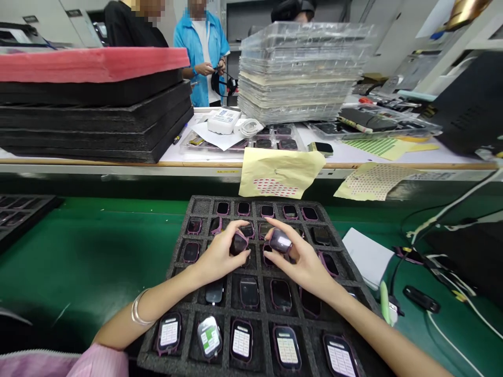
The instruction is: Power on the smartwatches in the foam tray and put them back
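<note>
A black foam tray [230, 309] with square compartments lies in front of me, many of them holding watch-like devices with purple frames. My left hand [228, 246] grips a dark watch [239, 244] between thumb and fingers, above the tray's upper middle. Just to the right, my right hand [293, 251] holds another watch [280, 240], its glossy face catching the light. The two hands are apart. In the front row, several watches, such as one watch [241, 340], show lit white screens; those farther back are dark.
Stacked black foam trays [78, 125] under pink foam and a stack of clear plastic trays [298, 73] stand on the shelf. A white notepad [367, 256] and cables lie right. Another foam tray [23, 214] is left. People stand behind the shelf.
</note>
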`<action>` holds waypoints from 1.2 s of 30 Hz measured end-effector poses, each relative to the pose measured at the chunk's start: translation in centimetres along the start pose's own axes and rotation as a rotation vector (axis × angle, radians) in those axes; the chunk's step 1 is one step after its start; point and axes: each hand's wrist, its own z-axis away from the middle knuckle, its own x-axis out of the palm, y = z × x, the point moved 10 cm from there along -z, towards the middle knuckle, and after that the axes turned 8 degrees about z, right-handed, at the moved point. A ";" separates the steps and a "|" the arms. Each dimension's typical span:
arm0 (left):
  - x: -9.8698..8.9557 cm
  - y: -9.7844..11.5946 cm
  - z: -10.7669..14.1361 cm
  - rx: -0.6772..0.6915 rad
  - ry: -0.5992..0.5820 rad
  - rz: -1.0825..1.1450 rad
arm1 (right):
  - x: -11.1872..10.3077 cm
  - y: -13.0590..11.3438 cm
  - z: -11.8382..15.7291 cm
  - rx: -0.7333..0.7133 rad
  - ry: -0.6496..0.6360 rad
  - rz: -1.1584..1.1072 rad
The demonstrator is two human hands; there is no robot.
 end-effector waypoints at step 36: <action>-4.5 3.3 -0.4 0.144 0.313 -0.038 | -1.7 -1.4 -5.3 0.135 0.212 0.015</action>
